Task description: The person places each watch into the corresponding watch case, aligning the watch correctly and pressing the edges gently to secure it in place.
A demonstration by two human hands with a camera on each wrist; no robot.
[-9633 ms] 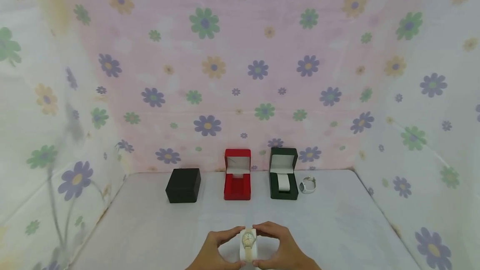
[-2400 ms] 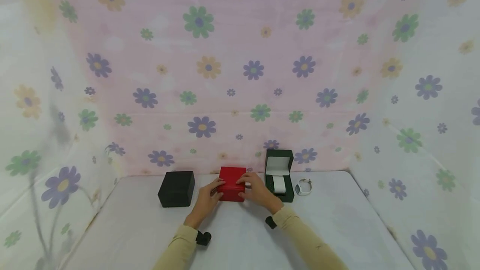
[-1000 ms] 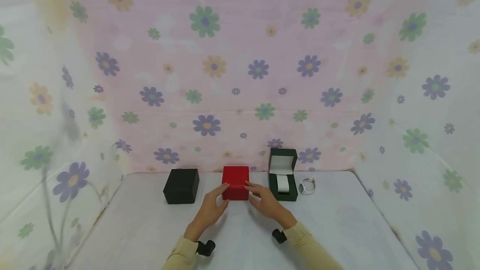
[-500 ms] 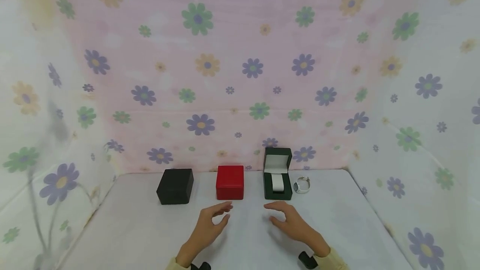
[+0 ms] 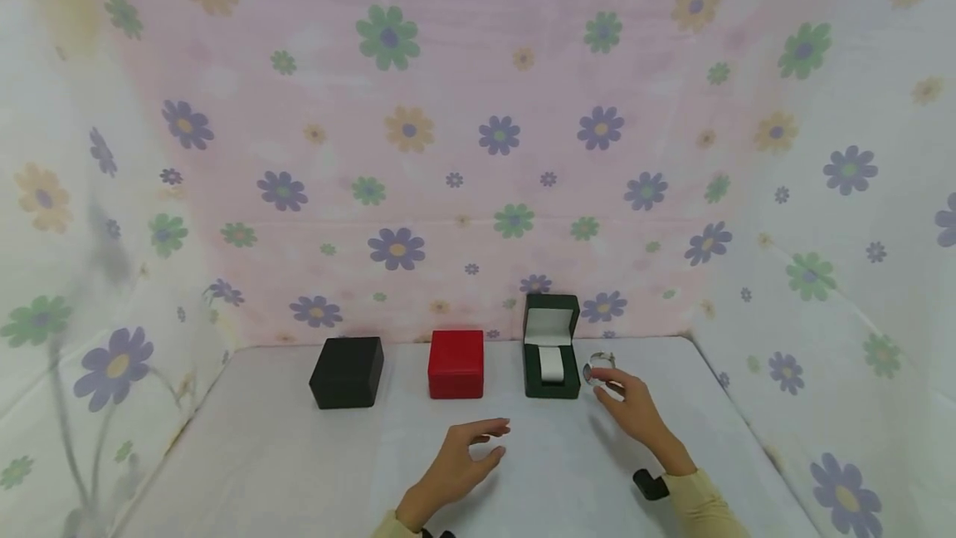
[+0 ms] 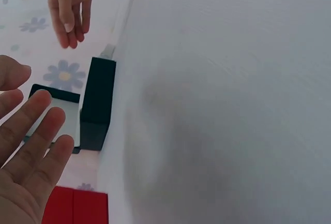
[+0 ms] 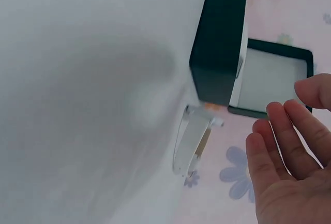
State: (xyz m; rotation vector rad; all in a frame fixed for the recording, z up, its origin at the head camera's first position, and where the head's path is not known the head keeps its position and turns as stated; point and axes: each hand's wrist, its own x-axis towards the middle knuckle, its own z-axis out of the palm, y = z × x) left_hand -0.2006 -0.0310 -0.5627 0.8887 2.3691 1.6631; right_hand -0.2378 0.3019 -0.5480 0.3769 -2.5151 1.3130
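Observation:
My right hand (image 5: pixel 635 409) hovers just in front of a white wristwatch (image 7: pixel 194 138), its fingers loosely bent and holding nothing. In the right wrist view the fingertips are apart from the watch, which stands on its side next to a green watch box (image 5: pixel 553 391). That box is open, with a white cushion (image 5: pixel 551 364) in its base. My left hand (image 5: pixel 466 463) is held in front of the boxes, fingers relaxed and nothing in them. A closed red watch box (image 5: pixel 456 364) stands left of the green one; its inside is hidden.
A closed black box (image 5: pixel 347 372) stands at the left of the row. All sit on a white-covered table (image 5: pixel 299 471) near a flowered cloth backdrop (image 5: pixel 448 90), which also rises at both sides.
Earlier both hands held a cream watch on a white cushion, then closed the red box's lid. They have let go; my right hand has moved right to the white watch, my left hand back and rightward.

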